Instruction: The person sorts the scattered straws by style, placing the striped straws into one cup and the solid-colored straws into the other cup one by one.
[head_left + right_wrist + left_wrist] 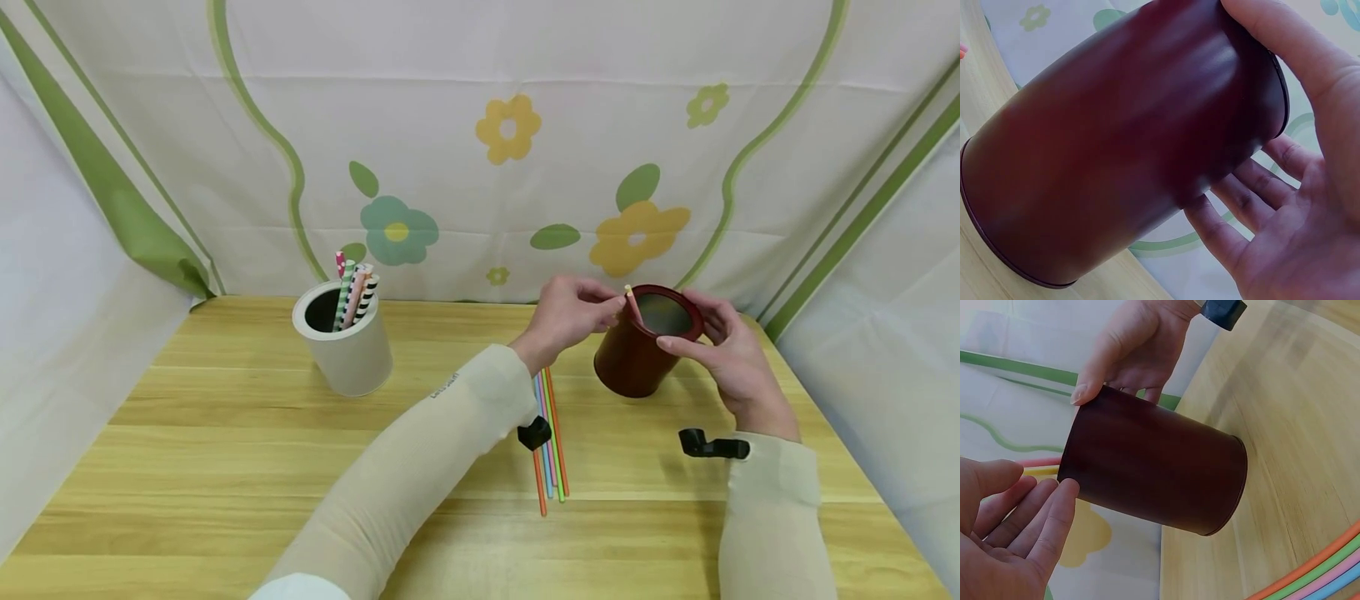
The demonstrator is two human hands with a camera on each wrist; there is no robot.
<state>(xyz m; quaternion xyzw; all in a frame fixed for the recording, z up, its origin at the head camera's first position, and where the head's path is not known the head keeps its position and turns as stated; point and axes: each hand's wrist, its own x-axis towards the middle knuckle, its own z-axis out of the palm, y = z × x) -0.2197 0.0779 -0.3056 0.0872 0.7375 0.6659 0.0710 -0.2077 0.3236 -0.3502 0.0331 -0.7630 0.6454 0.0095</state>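
In the head view a dark red cylindrical holder stands on the table at the right. My right hand holds its rim, thumb on the near side and fingers round the far side; the right wrist view shows this grip on the holder closely. At the rim's left edge, my left hand pinches a pink stick and a yellow stick between thumb and forefinger. These thin sticks lean over the rim into the holder. Their lower ends are hidden inside it.
Several thin coloured sticks lie on the table, partly under my left forearm. At the left stands a white holder with several patterned sticks in it. A flowered cloth hangs behind the wooden table.
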